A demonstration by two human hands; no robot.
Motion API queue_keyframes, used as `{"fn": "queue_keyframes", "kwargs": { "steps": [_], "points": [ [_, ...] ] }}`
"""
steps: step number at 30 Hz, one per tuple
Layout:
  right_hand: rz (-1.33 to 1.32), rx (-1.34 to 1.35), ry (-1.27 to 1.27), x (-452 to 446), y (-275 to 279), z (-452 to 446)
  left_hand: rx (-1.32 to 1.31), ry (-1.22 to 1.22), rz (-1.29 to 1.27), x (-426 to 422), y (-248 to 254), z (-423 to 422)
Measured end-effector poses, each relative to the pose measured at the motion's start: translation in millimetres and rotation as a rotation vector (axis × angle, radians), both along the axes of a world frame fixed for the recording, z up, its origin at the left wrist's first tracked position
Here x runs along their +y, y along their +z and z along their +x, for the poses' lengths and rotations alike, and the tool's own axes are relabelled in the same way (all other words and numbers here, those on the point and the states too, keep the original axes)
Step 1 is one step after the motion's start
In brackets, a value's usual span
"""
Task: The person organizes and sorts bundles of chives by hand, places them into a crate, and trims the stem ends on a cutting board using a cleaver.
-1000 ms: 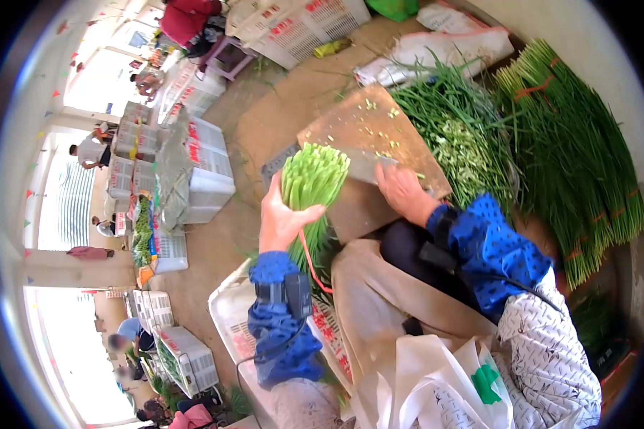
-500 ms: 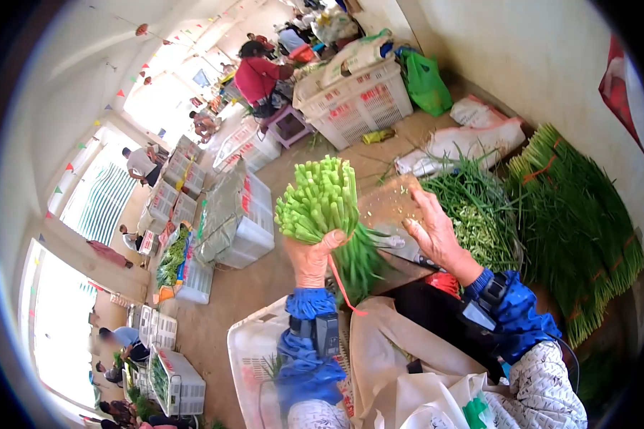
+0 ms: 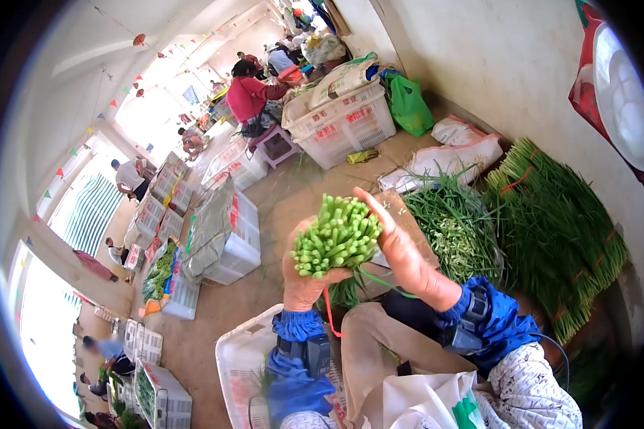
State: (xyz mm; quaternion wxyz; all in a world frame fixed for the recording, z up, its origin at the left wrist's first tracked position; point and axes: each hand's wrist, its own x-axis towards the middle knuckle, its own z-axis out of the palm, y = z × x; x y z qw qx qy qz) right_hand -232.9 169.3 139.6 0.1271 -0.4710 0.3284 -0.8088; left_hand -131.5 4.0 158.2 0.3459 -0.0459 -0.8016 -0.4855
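A thick bundle of green stalks (image 3: 340, 239) stands with its cut ends tipped up toward me. My left hand (image 3: 304, 279) is wrapped round it from the left and below. A red tie (image 3: 329, 314) hangs beneath that hand. My right hand (image 3: 411, 268) is open, its long fingers lying flat along the right side of the bundle near the cut ends. Behind the right hand shows a brown board (image 3: 415, 236). The leafy end of the bundle is mostly hidden below my hands.
Loose green trimmings (image 3: 461, 239) lie to the right, beside a large pile of tied greens (image 3: 551, 229) along the wall. A white crate (image 3: 240, 357) stands at my left knee. Further off are a lidded crate (image 3: 229, 236), a green bag (image 3: 410, 107) and a seated person (image 3: 247, 96).
The bundle has tipped so its cut ends face me more. My right hand has moved left, from above the board to the bundle's side. The view has shifted slightly.
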Motion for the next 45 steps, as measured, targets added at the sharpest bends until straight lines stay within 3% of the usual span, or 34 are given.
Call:
{"fn": "queue_keyframes", "kwargs": {
  "steps": [1,3,7,11,13,14,15,16,18,21,23,28,33,35,36,38,39,41,43,45],
  "points": [
    [0.020,0.061,-0.049,-1.4,-4.1,6.9,-0.005,0.046,-0.072,-2.8,-2.5,6.3],
    [-0.006,-0.049,0.089,-1.8,-12.7,-0.7,-0.027,0.038,-0.057,-3.1,-4.0,12.8],
    [0.146,-0.317,-0.215,3.8,-20.2,-11.2,-0.053,0.011,-0.029,-1.9,-15.2,16.5],
    [0.315,-0.191,-0.208,12.6,-39.1,-29.9,-0.057,0.014,-0.121,-7.7,-24.3,15.4],
    [0.393,0.308,-0.796,13.0,-48.6,-35.2,-0.071,0.054,-0.187,-11.8,-28.3,16.3],
    [0.419,0.369,-0.816,13.5,-61.2,-41.5,-0.098,0.060,-0.136,-11.5,-30.5,16.7],
    [0.759,0.398,-0.573,28.5,-60.4,-48.3,-0.099,0.057,-0.108,-12.0,-33.2,17.2],
    [0.914,0.415,-0.535,30.3,-66.6,-50.1,-0.099,0.053,-0.079,-12.5,-36.4,17.0],
    [0.970,0.420,-0.496,31.0,-75.1,-48.0,-0.109,0.066,-0.050,-12.3,-42.5,15.3],
    [0.737,0.450,-0.480,36.6,-79.8,-36.7,-0.096,0.083,-0.119,-11.8,-46.1,12.9],
    [0.654,0.551,-0.439,35.5,-79.1,-29.7,-0.100,0.072,-0.037,-7.5,-49.1,12.3],
    [0.591,0.565,-0.397,17.4,-71.0,-6.8,0.002,0.045,0.047,7.9,-43.2,1.6],
    [0.461,0.571,-0.474,5.2,-45.9,-3.5,0.114,0.036,0.328,29.9,-47.9,-16.4],
    [0.363,0.589,-0.510,2.8,-42.2,-12.8,0.159,-0.041,0.555,50.3,-48.6,-23.9],
    [0.423,0.479,-0.438,3.5,-44.8,-17.2,0.159,-0.066,0.626,60.3,-49.6,-26.8],
    [0.498,0.449,-0.379,19.5,-43.6,-31.8,0.094,-0.071,0.152,50.1,-68.0,-32.3],
    [0.542,0.455,-0.359,30.9,-36.8,-36.6,0.082,-0.160,0.277,60.7,-60.3,-28.5],
    [0.590,0.184,-0.137,51.0,-30.2,-38.8,0.061,-0.320,0.542,81.6,-45.2,-21.7],
    [0.654,0.275,-0.166,69.2,-27.4,-45.2,0.021,-0.324,0.338,73.8,-45.8,-20.9],
    [0.741,0.358,-0.187,86.1,-19.4,-46.4,-0.098,-0.320,0.309,71.3,-47.0,-19.6]
  ]
}}
